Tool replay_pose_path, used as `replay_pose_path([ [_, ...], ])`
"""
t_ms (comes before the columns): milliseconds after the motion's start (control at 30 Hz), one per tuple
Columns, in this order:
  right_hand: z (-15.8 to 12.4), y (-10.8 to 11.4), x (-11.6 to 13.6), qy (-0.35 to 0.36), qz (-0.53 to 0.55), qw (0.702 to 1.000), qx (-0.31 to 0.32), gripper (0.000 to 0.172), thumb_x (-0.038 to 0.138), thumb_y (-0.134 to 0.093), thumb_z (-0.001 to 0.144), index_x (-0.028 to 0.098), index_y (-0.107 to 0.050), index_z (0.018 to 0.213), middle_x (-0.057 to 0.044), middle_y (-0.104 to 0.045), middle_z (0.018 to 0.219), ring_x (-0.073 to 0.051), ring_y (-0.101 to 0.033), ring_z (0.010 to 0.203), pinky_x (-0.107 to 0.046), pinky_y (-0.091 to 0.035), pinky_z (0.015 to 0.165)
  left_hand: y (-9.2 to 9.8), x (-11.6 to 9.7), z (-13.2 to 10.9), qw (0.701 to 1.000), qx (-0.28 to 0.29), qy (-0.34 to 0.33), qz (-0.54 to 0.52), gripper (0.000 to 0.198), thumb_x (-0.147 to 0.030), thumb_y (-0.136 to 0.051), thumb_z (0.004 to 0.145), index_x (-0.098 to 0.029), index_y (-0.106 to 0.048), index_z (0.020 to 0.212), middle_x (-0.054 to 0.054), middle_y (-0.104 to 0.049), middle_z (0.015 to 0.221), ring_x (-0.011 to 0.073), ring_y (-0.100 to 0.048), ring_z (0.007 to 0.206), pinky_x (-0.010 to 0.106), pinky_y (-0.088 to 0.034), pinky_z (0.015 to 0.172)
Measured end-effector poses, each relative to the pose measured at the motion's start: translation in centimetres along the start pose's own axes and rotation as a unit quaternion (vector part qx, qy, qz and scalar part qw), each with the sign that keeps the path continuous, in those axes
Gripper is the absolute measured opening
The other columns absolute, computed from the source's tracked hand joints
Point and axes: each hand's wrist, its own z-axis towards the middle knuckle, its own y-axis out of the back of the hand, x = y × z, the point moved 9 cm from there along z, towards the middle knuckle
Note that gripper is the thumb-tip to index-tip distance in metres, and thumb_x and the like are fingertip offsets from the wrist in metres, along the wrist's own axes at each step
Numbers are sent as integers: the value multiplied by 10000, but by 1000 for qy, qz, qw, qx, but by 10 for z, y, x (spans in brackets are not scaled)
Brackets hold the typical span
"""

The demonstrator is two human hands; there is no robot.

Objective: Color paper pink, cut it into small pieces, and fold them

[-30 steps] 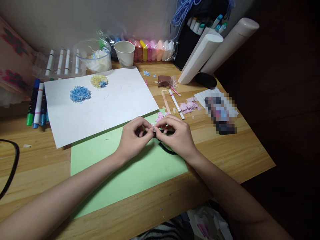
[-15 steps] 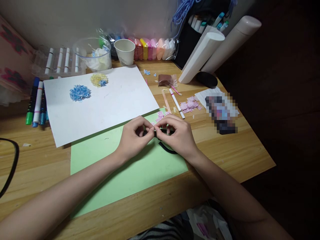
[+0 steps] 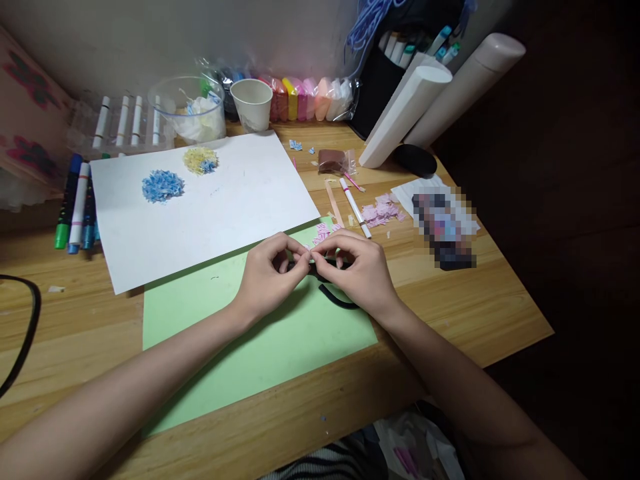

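Over the green sheet [image 3: 215, 360], my left hand [image 3: 270, 273] and my right hand [image 3: 363, 270] meet fingertip to fingertip. Both are closed in a pinch. Whatever lies between the fingertips is too small and too covered to make out. Beneath my right hand shows a curved black handle [image 3: 337, 298], its other parts hidden by the hands. Just beyond the fingers lie pink paper scraps [image 3: 324, 231]. A white sheet [image 3: 235, 213] overlaps the green one and bears a blue paper-scrap cluster [image 3: 163, 186] and a yellow one [image 3: 200, 160] with some blue.
Right of the hands are a marker [image 3: 355, 208], a pink scrap pile [image 3: 384, 211] and a blurred-out object [image 3: 443, 230]. Along the back stand a clear tub [image 3: 165, 110], a paper cup [image 3: 251, 105], bagged clay [image 3: 310, 100] and white bottles [image 3: 407, 117]. More markers [image 3: 79, 203] lie left.
The view has shifted very slightly. Both hands keep the same pinch in the same place, and nothing else has visibly moved.
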Motion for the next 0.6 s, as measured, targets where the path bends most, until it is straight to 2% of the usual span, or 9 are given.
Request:
replay_pose_path([
  [600,-3,1,14,69,-52,996,-8,93,124,-615,797,177,-682,761,-39,-667,727,-147,-565,659,-276,-448,561,0,3,0,1000,0,9,-10,46,-197,-614,742,-173,-611,703,-36,-515,562,77,-369,476,217,-306,451],
])
